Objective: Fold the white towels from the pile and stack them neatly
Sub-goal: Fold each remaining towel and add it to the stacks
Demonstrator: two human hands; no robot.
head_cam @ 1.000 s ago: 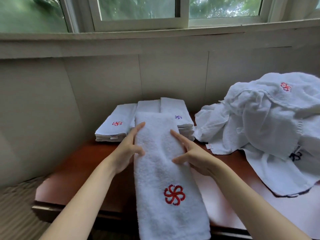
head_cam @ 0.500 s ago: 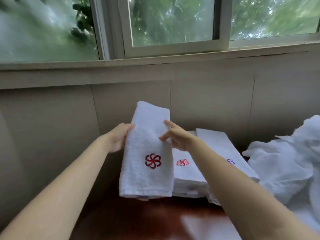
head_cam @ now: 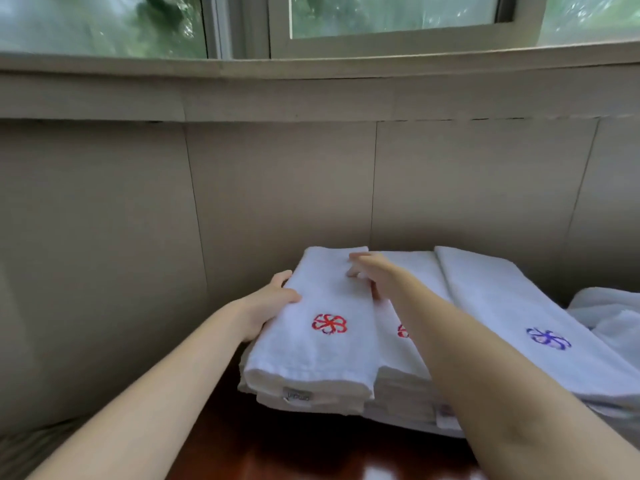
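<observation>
The folded white towel with a red pinwheel emblem lies on the left stack. The left hand grips its left edge; the right hand rests flat-fingered on top. Its hem tag is unreadable.

- Views: one only, the head camera; no second view shares the scene.
- Position: worn at head height, above the near edge of the wooden table.
- Facing: forward and down, toward the wall and window at 12 o'clock.
- Range: close; both forearms enter from 6 o'clock, reaching the folded towel stacks at frame centre.
- Optics: wide-angle; the sill bows.
</observation>
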